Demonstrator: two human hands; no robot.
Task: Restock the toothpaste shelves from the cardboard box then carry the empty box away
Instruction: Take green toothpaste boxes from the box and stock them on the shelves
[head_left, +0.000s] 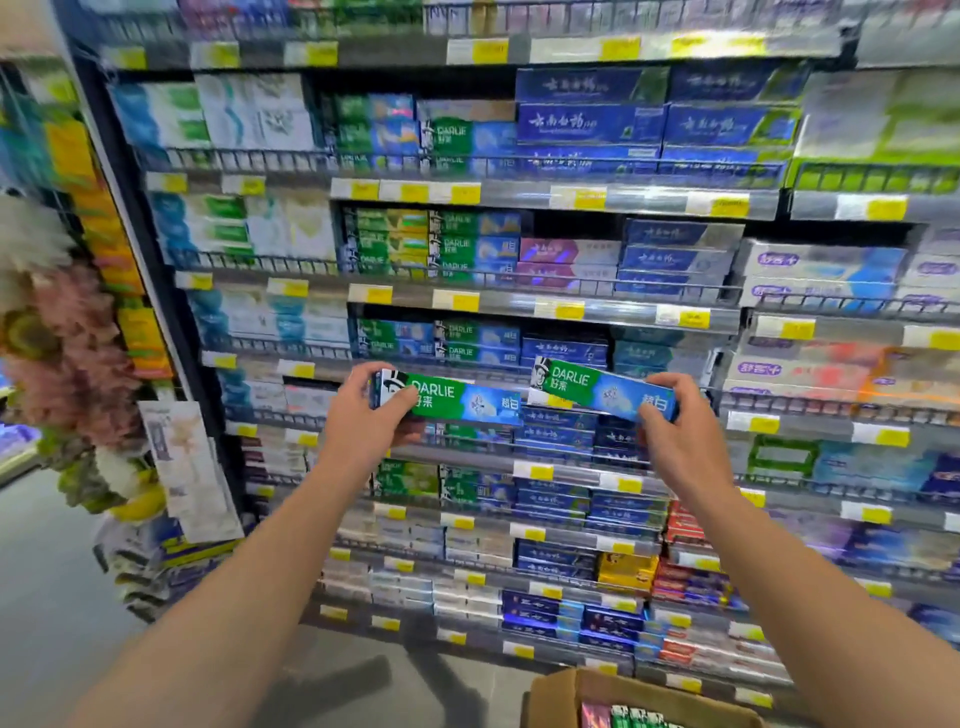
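Shelves (519, 306) behind; hands grip two DARLIE boxes (457, 402).

The left hand (363, 410) covered the near end of its carton (457, 402), and the right hand (675, 431) hid the lower right corner of the other carton (597, 389). Below the right forearm, the cardboard box (566, 696) was cut off by the bottom edge, with only the tops of a few packs showing inside. Beyond both grips the price tags (540, 472) were too blurred to read. Left of the left hand, the hanging goods (62, 332) were smeared beyond telling.
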